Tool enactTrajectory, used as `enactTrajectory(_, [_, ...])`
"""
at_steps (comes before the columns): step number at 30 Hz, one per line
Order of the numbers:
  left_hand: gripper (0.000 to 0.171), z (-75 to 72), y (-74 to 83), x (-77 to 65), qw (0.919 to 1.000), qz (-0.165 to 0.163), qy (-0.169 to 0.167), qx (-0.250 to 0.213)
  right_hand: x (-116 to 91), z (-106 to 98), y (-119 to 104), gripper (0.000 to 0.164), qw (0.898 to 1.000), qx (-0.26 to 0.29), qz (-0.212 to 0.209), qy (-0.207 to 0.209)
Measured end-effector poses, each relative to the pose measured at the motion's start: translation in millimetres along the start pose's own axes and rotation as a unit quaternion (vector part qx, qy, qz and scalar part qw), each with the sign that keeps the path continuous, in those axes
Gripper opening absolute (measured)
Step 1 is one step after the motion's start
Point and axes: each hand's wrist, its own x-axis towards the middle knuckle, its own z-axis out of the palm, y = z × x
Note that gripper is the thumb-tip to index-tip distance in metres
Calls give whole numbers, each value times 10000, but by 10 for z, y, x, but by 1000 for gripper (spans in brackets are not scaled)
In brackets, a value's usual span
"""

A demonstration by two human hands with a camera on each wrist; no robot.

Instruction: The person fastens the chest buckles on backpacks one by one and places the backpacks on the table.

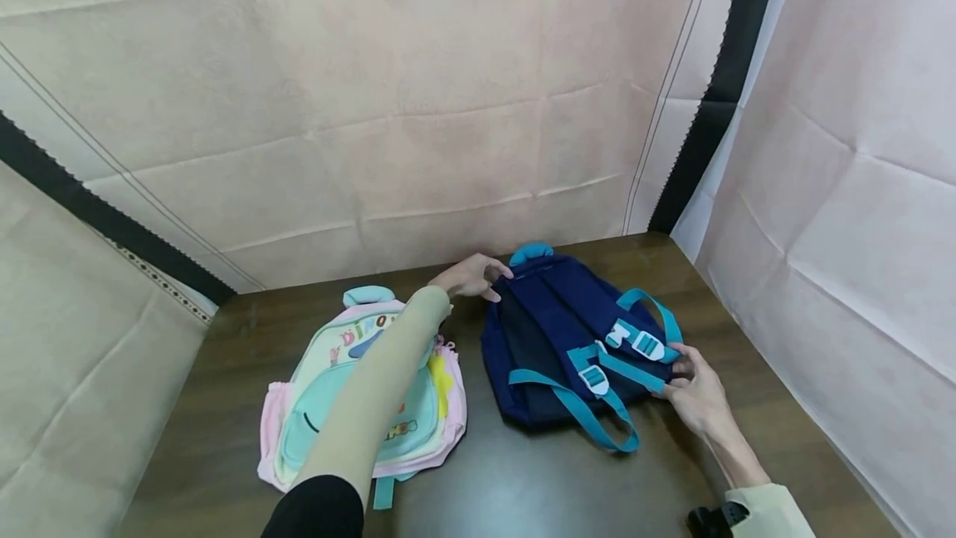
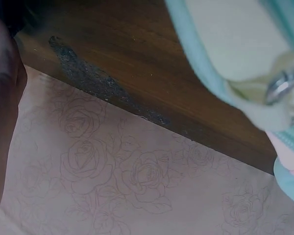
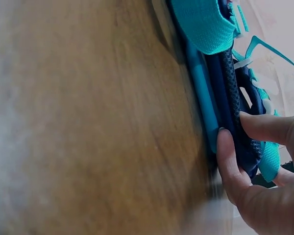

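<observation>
A navy backpack (image 1: pixel 553 330) with turquoise straps lies on the table, straps up. At its upper left edge is my left hand (image 1: pixel 472 275), its fingers and thumb bent around that edge. My right hand (image 1: pixel 698 393) pinches the lower right corner. In the right wrist view the thumb (image 3: pixel 264 128) presses the top of the navy fabric and a finger sits against its turquoise-trimmed underside. White buckles (image 1: pixel 595 380) sit on the straps. To the left, under my left forearm, lies a pastel backpack (image 1: pixel 329 393) in mint, pink and cream, partly hidden by the sleeve.
The brown wooden table (image 1: pixel 493 488) ends at the back against a pale fabric wall (image 1: pixel 448 148). Another pale wall (image 1: pixel 844 214) rises along the right side. A turquoise strap loop (image 1: pixel 623 434) trails from the navy backpack onto the table.
</observation>
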Motion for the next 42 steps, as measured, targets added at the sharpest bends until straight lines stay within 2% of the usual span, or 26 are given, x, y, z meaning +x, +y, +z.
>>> enactTrajectory(6, [45,-24,44,-3,9999,11,-10,157,-69,-15,-43,83,9991,-336,-163,184])
enactTrajectory(8, [45,-26,117,-21,9990,74,-1,441,-110,-53,-76,88,9979,-512,-301,260])
enactTrajectory(11, [47,-12,309,-65,9927,241,80,1177,-179,-139,-172,89,9928,-858,-653,517])
enactTrajectory(14, [49,12,559,-164,9809,478,202,1877,-227,-195,-334,79,9799,-1257,-1297,850])
enactTrajectory(17, [46,75,823,-281,9749,818,226,2058,-206,-202,-530,60,9585,-1594,-2100,1088])
enactTrajectory(19, [42,164,984,-344,9731,1080,131,2031,-147,-191,-662,50,9434,-1824,-2560,1054])
enactTrajectory(21, [40,294,1131,-401,9714,1248,-98,2020,-65,-163,-780,44,9323,-2021,-2879,845])
enactTrajectory(24, [38,525,1340,-465,9666,1276,-467,2174,83,-102,-899,42,9214,-2338,-3085,341])
enactTrajectory(27, [36,776,1506,-465,9629,1168,-545,2370,230,-35,-958,45,9132,-2612,-3127,-121])
enactTrajectory(29, [33,930,1592,-432,9597,1140,-450,2527,301,-1,-977,47,9072,-2769,-3150,-329])
enactTrajectory(30, [30,1031,1582,-353,9584,1097,-344,2611,333,15,-979,47,9039,-2816,-3193,-407])
enactTrajectory(34, [18,1267,1690,-306,9519,953,-212,2903,414,61,-966,41,8942,-2824,-3434,-523])
enactTrajectory(36, [20,1368,1730,-294,9498,825,-62,3016,433,68,-961,33,8933,-2771,-3502,-519])
enactTrajectory(37, [23,1380,1790,-356,9487,780,17,3065,437,70,-961,27,8934,-2762,-3506,-511])
enactTrajectory(38, [27,1417,1797,-354,9475,734,157,3107,442,74,-962,22,8933,-2761,-3510,-504])
enactTrajectory(40, [30,1485,1771,-327,9459,673,477,3137,452,83,-963,15,8945,-2768,-3470,-535])
enactTrajectory(42, [28,1547,1693,-266,9460,592,703,3108,460,99,-963,15,8961,-2773,-3411,-613])
